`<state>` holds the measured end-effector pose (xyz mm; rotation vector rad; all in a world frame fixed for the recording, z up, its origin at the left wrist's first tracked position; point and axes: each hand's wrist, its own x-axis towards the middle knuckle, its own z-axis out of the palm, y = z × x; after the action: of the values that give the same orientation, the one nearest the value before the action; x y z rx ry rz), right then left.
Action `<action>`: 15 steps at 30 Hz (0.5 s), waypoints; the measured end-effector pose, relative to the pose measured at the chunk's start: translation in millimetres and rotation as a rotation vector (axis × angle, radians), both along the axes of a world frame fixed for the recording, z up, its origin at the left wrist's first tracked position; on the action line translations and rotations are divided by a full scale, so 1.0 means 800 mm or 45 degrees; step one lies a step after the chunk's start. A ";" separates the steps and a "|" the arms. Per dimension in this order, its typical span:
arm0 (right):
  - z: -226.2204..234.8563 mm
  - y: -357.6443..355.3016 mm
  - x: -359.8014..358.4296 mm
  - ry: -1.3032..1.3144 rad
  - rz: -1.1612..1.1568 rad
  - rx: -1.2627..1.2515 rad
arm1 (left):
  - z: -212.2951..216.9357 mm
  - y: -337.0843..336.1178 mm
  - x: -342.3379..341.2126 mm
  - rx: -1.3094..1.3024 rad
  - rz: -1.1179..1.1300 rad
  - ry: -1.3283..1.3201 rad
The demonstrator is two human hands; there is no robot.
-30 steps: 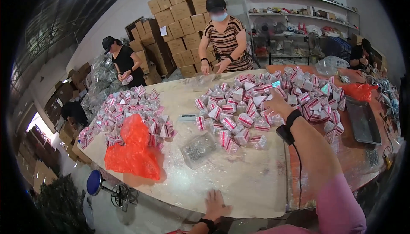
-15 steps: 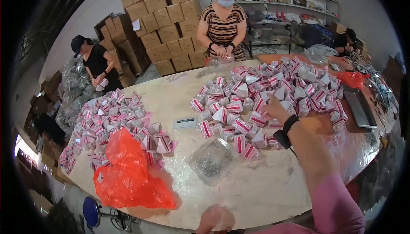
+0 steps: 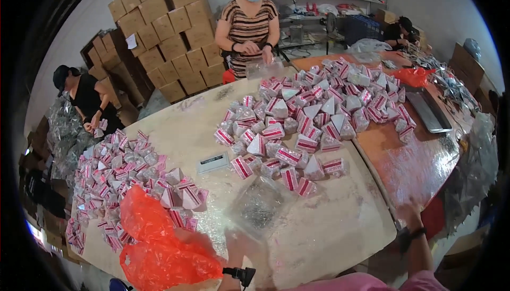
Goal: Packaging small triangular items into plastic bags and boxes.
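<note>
The clear plastic bag of small metal parts (image 3: pixel 258 206) lay flat near the near edge of the pale round surface (image 3: pixel 329 227), and everything else is placed from it here. Far to its left, at the surface's rim, a person in black (image 3: pixel 85 100) bent over a small packet. Left of the bag spread a heap of pink-and-white pyramid packets (image 3: pixel 122 169), and below-left of it sat a crumpled orange plastic bag (image 3: pixel 154 248), probably kept there to take finished packets.

The left hand (image 3: pixel 234 246), a dark watch at the wrist, was blurred just below-left of the clear bag; it seemed to hover at or over the bag's near corner. I could not tell whether its fingers were spread or curled, nor whether they touched anything.

Just above-left of the bag lay a small grey label card (image 3: pixel 213 162). Above and to the right rose the larger pile of pyramid packets (image 3: pixel 313 116), within reach of the person in a striped top (image 3: pixel 248 25) standing behind it, who held a clear bag at chest height.

Right of the bag, beyond the surface's edge, the right hand (image 3: pixel 409 219) hung low, a dark band at its wrist; its fingers were hidden, seemingly holding nothing. Farther right, a grey tray (image 3: pixel 427 111) rested on the orange table (image 3: pixel 404 158).
</note>
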<state>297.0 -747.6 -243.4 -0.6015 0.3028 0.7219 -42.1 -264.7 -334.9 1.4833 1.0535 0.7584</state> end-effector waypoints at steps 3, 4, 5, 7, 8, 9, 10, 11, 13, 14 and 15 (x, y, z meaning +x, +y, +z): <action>-0.029 -0.078 -0.059 -0.257 -0.348 -1.360 | -0.004 0.028 0.013 -0.342 -0.047 -0.167; -0.038 -0.096 -0.072 -0.228 -0.421 -1.274 | -0.018 0.040 0.014 -0.361 -0.056 -0.149; -0.042 -0.107 -0.083 -0.203 -0.487 -1.184 | -0.038 0.054 0.014 -0.184 -0.096 -0.066; -0.019 -0.075 -0.096 -0.273 -0.372 -1.261 | -0.031 0.056 0.036 -0.013 -0.157 0.009; -0.001 -0.047 -0.098 -0.354 -0.256 -1.320 | 0.002 0.040 0.057 0.052 -0.120 -0.032; 0.025 -0.005 -0.101 -0.369 -0.207 -1.188 | 0.027 0.029 0.072 0.118 -0.069 -0.074; 0.049 0.038 -0.101 -0.385 -0.145 -1.050 | 0.035 0.024 0.080 0.076 0.070 -0.045; 0.055 0.062 -0.094 -0.704 0.059 -1.089 | 0.021 0.024 0.078 0.074 0.082 -0.050; 0.087 0.140 -0.085 -0.820 0.310 -0.873 | -0.016 0.050 0.059 0.566 0.090 0.413; 0.118 0.189 -0.082 -0.613 0.330 -0.672 | -0.003 0.044 0.066 0.137 0.186 0.201; 0.135 0.229 -0.079 -0.679 0.407 -0.625 | -0.003 0.046 0.061 0.155 0.198 0.194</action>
<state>234.2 -564.1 -135.5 -1.2993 -0.1248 0.7646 6.5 -228.2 -337.4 1.5957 1.2684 0.8412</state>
